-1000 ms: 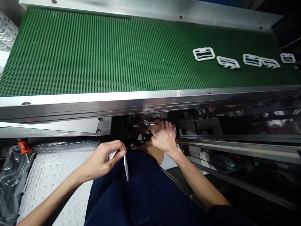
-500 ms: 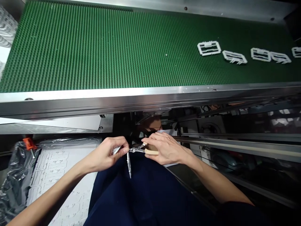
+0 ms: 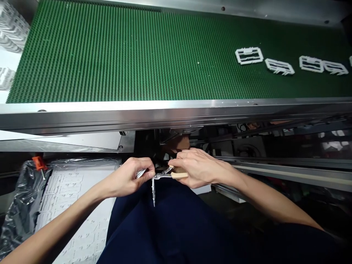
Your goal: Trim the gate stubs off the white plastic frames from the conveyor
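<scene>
My left hand (image 3: pixel 134 176) is closed on a white plastic frame (image 3: pixel 153 194), which hangs edge-on below the fingertips. Another bit of white plastic shows inside the curled fingers; whether it belongs to the same piece I cannot tell. My right hand (image 3: pixel 199 168) grips nippers (image 3: pixel 178 175) with cream-coloured handles. Their metal jaws meet the white plastic right at my left fingertips, and the handles stand somewhat apart. What lies between the jaws is hidden by the fingers. Both hands are above my dark blue clothing, in front of the conveyor.
Several white plastic frames (image 3: pixel 249 55) lie at the right on the green conveyor belt (image 3: pixel 123 55), behind a metal rail (image 3: pixel 165 113). Stacked white parts (image 3: pixel 12 25) stand far left. Below left, a plastic-lined box (image 3: pixel 68 205) holds flat white parts, with an orange clamp (image 3: pixel 40 163) on its edge.
The view has shifted slightly, so the belt and its frames appear further right. Both hands keep their hold, with the nippers' jaws still at the left fingertips.
</scene>
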Demonstrator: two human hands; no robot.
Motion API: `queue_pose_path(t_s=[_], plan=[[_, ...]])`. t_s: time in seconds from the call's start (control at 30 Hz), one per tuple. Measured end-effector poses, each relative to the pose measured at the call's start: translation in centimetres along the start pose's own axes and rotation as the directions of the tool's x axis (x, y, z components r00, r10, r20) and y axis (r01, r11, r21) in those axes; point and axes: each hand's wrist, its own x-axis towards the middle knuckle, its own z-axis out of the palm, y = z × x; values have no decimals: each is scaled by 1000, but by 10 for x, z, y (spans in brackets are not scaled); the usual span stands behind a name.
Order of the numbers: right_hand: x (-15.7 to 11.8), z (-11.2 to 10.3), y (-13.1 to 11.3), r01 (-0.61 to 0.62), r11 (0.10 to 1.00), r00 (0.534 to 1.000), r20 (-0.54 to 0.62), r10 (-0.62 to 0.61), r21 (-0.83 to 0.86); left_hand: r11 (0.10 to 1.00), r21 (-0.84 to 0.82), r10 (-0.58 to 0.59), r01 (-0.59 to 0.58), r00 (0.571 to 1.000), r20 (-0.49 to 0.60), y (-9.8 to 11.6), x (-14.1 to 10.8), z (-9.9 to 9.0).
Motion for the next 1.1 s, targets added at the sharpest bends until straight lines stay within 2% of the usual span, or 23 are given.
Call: queue_pose_path(t_s=[0.27, 0.37, 0.47, 0.57, 0.67, 0.73, 0.83, 0.9, 0.97, 1.03, 1.1], plan=[[11, -20, 2, 39, 999, 995, 97, -38, -6, 999, -29, -15, 15, 1000, 10, 2, 2, 2], [12, -18, 7, 60, 998, 993, 95, -63, 32, 996, -73, -43, 42, 999, -13, -2, 3, 6], [8, -9, 15, 14, 991, 995, 92, -27, 135, 984, -156, -96, 86, 993, -61, -6, 3, 10], [1, 4, 23, -125, 947, 988, 121, 93, 296, 955, -269, -166, 128, 978, -125, -9, 2, 15], [-4, 23, 29, -285, 877, 958, 112, 262, 386, 926, -357, -191, 124, 968, -159, -9, 1, 19], [-5, 38, 29, -374, 865, 922, 34, 386, 334, 909, -398, -188, 123, 974, -129, -10, 0, 23], [-6, 58, 26, -513, 843, 838, -117, 532, 162, 883, -434, -219, 178, 975, -45, -14, 1, 31], [-6, 68, 22, -545, 834, 816, -172, 552, 90, 888, -415, -234, 198, 972, -36, -15, 3, 34], [-7, 72, 19, -526, 849, 824, -215, 525, 57, 921, -344, -216, 184, 975, -59, -15, 7, 35], [-7, 73, 17, -498, 867, 834, -256, 489, 30, 966, -215, -167, 145, 982, -85, -12, 14, 36], [-7, 70, 15, -470, 883, 845, -289, 451, 2, 993, -19, -116, 115, 990, -80, -9, 21, 37]])
